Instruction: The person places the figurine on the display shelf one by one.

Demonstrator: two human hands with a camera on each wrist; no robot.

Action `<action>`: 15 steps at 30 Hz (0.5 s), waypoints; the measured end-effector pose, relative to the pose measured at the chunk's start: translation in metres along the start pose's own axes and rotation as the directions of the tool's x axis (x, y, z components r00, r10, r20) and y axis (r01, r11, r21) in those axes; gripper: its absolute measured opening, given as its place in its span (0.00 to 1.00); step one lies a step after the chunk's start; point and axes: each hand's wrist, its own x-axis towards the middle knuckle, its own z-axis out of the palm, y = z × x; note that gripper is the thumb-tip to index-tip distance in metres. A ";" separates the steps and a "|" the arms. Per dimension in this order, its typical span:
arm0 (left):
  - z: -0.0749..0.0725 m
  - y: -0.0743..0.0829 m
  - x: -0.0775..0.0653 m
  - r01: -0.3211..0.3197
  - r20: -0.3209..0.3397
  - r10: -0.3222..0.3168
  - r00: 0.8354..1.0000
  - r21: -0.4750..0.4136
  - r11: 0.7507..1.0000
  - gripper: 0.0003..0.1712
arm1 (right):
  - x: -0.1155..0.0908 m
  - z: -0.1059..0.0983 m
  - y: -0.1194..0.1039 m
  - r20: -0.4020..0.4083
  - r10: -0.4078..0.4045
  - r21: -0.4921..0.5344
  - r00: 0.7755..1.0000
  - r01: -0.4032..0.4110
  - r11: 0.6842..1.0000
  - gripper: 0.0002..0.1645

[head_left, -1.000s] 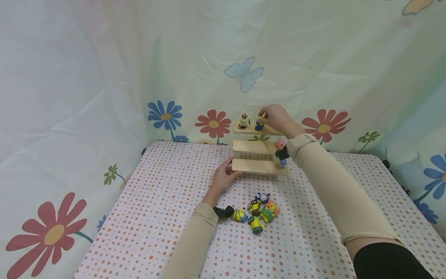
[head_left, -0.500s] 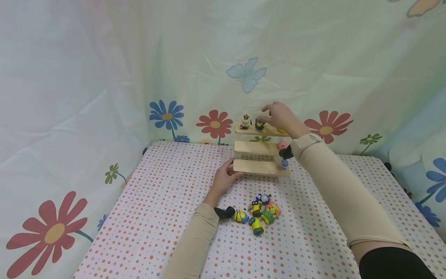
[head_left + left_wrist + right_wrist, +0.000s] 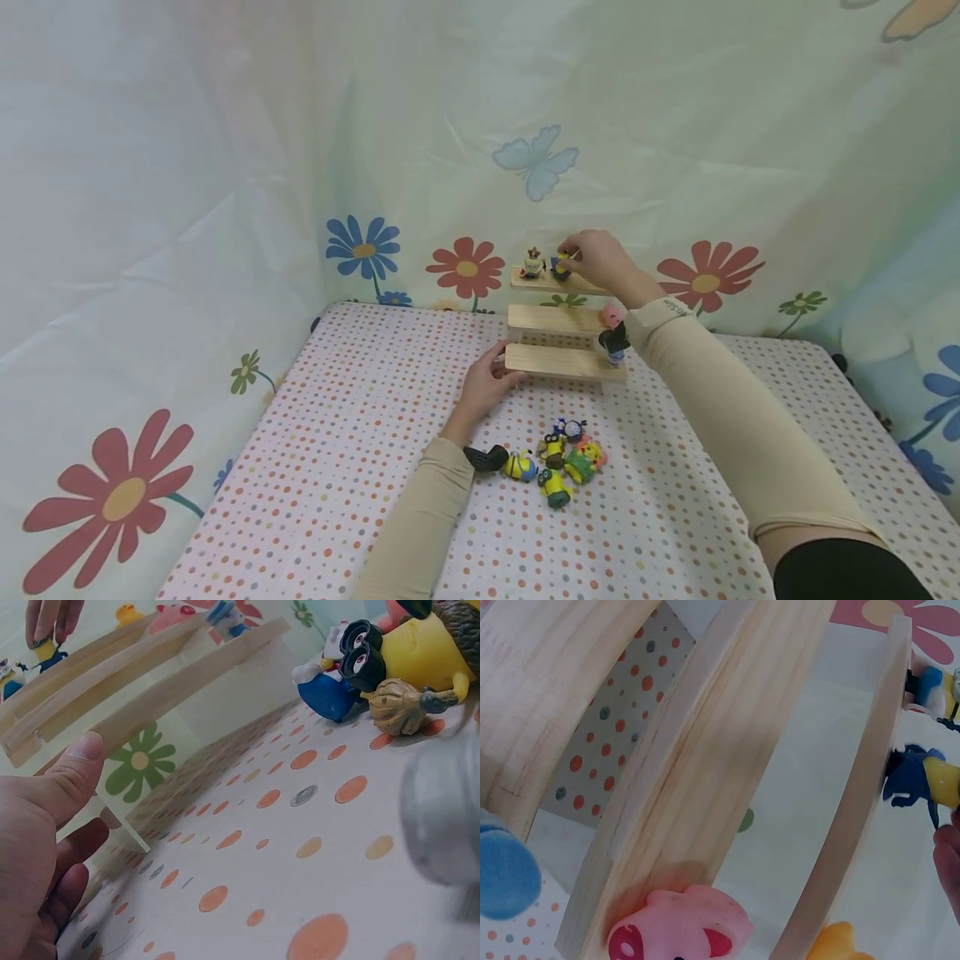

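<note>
On the top board of a three-step wooden shelf (image 3: 555, 360), my right hand (image 3: 602, 260) pinches the upper part of a small blue-and-yellow minion figure (image 3: 922, 774). The figure's feet are at the board. To its left stands a minion figure with a crown (image 3: 533, 265). My left hand (image 3: 483, 388) holds the left end of the lowest board, thumb (image 3: 84, 754) against its front edge and fingers curled below. Further right on the shelf are a pink pig figure (image 3: 686, 926) on the middle board, a blue figure (image 3: 227, 620) on the lowest, and a yellow duck-like figure (image 3: 129, 615) on top.
Several toy figures lie in a group on the dotted tablecloth in front of the shelf, among them a yellow-and-green one (image 3: 555, 489), a minion (image 3: 520, 467) beside the left wrist camera (image 3: 487, 458), and a blue-and-white one (image 3: 572, 429). A flowered curtain (image 3: 420, 167) hangs close behind the shelf.
Half a second ago my right hand had let go of the minion figure and lifted its fingers above it; now they are down and pinch it again. My left hand keeps its hold.
</note>
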 end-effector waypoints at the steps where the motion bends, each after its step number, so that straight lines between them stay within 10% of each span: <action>1: 0.000 0.001 0.000 0.000 -0.001 0.000 1.000 -0.001 1.000 0.46 | 0.000 0.000 0.000 -0.002 0.000 0.010 1.000 0.000 1.000 0.18; 15: 0.007 0.003 0.002 -0.004 0.014 0.003 1.000 0.006 1.000 0.45 | -0.009 -0.004 0.004 -0.005 0.001 0.060 1.000 -0.001 0.998 0.19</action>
